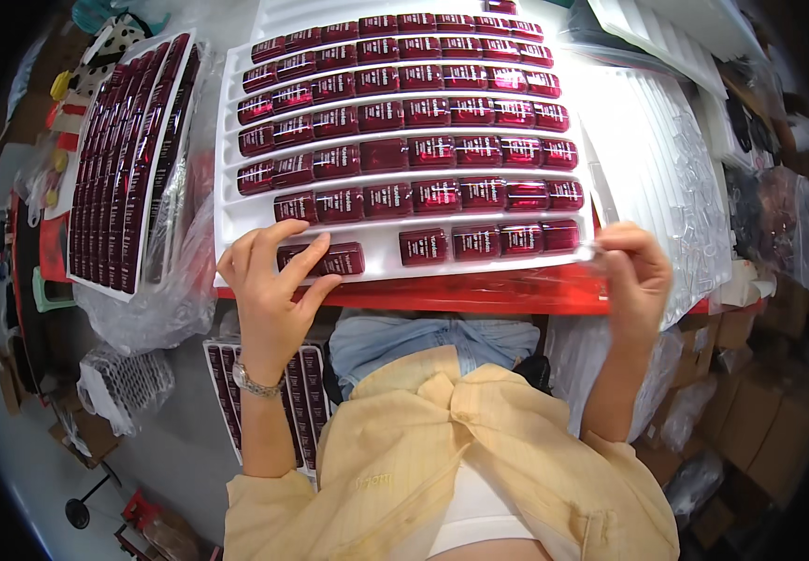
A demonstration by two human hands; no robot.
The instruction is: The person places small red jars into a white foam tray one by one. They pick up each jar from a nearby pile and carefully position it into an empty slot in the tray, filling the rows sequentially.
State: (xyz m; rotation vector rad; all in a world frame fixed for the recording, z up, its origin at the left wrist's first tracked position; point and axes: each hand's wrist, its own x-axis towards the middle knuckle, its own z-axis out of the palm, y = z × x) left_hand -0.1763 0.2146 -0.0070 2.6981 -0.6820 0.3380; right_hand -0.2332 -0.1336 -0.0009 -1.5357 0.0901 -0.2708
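Observation:
A white ridged tray point(229, 210) lies in front of me, with rows of small dark red glossy containers point(430, 111) bearing pale print. My left hand point(269, 285) is at its near left corner. Thumb and index finger bracket a dark red container point(303, 263) in the nearest row, beside another container point(343, 259). A gap separates these from several more containers in that row. My right hand point(635, 266) is off the tray's near right corner, thumb and fingers pinched on a small clear piece, blurred and partly hidden.
To the right, another white ridged tray point(624, 140) lies beside several clear plastic pieces point(694, 178). A filled tray point(128, 164) in plastic wrap leans at the left; another point(311, 397) sits below the red table edge point(479, 294). Cardboard boxes point(755, 421) are stacked at the right.

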